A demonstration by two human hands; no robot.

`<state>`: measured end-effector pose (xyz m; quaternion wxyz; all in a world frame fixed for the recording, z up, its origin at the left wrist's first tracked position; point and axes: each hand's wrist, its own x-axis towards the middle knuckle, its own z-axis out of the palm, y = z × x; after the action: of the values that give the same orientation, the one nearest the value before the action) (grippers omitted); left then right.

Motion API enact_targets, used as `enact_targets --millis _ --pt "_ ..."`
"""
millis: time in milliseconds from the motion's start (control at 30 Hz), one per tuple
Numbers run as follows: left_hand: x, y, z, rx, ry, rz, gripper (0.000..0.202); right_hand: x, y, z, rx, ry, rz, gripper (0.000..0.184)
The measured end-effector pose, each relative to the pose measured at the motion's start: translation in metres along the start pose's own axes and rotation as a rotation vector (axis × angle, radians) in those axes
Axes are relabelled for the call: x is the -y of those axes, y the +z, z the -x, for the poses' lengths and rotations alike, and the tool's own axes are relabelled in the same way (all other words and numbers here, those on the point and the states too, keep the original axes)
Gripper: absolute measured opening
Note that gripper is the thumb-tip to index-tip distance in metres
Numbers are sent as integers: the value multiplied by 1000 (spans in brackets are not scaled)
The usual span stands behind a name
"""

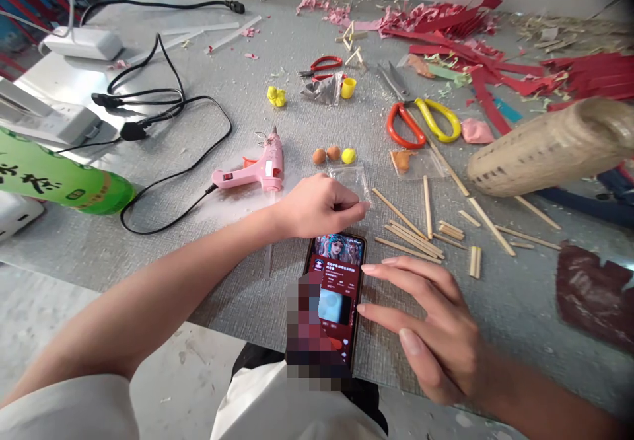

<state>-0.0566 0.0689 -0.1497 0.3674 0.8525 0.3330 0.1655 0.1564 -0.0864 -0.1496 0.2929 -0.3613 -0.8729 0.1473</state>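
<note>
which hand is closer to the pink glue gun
Left. The left hand sits just right of the glue gun; the right hand lies farther off, beside the phone.

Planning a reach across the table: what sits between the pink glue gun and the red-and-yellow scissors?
In the head view, three small balls lie in a row there, two orange-brown and one yellow, just beyond the left hand.

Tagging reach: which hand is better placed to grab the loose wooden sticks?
Probably right: the right hand lies open, nearest the sticks; the left hand is curled at the clear bag.
</note>
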Motion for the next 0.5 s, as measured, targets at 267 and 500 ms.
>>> enact_targets --millis 267,500 --pt "0 1 0 -6 2 3 47 -1 2 0 -11 -36 -77 37" --pt "0 0 0 -1 3 -19 47 -2 5 1 31 -100 -97 36"
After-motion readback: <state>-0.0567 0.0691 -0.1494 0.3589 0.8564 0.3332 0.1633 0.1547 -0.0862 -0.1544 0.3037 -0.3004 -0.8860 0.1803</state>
